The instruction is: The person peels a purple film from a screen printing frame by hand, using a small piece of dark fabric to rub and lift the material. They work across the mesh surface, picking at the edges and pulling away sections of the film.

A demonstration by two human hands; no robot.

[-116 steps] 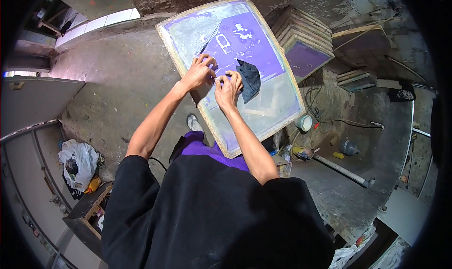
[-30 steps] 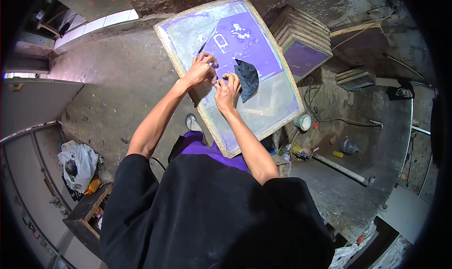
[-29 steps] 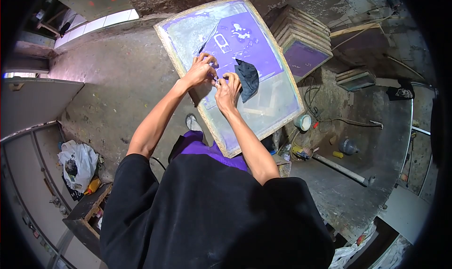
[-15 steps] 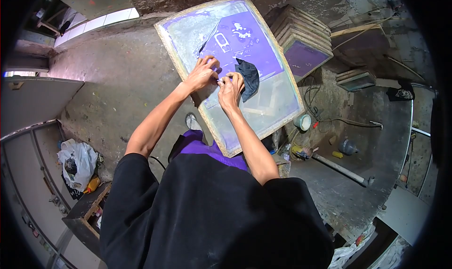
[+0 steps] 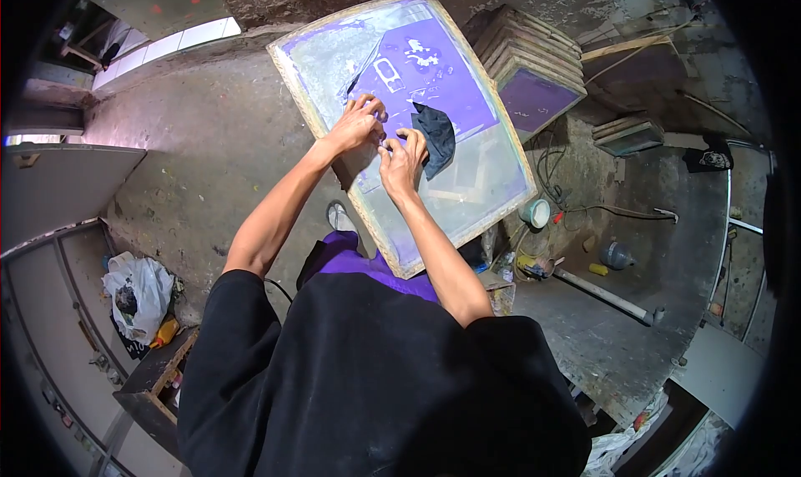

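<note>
A large screen-printing frame [image 5: 471, 232] lies tilted in front of me, its pale mesh partly covered by a purple coating [image 5: 455, 80] with light cut-out shapes. My left hand [image 5: 359, 126] rests near the left edge of the mesh, fingers bent down onto the purple edge. Close on its right, my right hand [image 5: 403, 160] has thumb and forefinger pinched together at the same edge. Whatever the fingertips hold is too small to make out. A dark crumpled cloth [image 5: 435, 139] lies on the mesh beside my right hand.
Several similar frames [image 5: 534, 101] are stacked to the right, with smaller frames [image 5: 627, 137] further along. A white-topped tub [image 5: 536, 213], a hose [image 5: 626, 212] and a pipe [image 5: 605, 300] are at the right. A plastic bag [image 5: 138, 293] lies at the left.
My right hand has shifted slightly left and down, and its fingers have opened a little away from the cloth. The left hand stays almost in place; the view has moved slightly.
</note>
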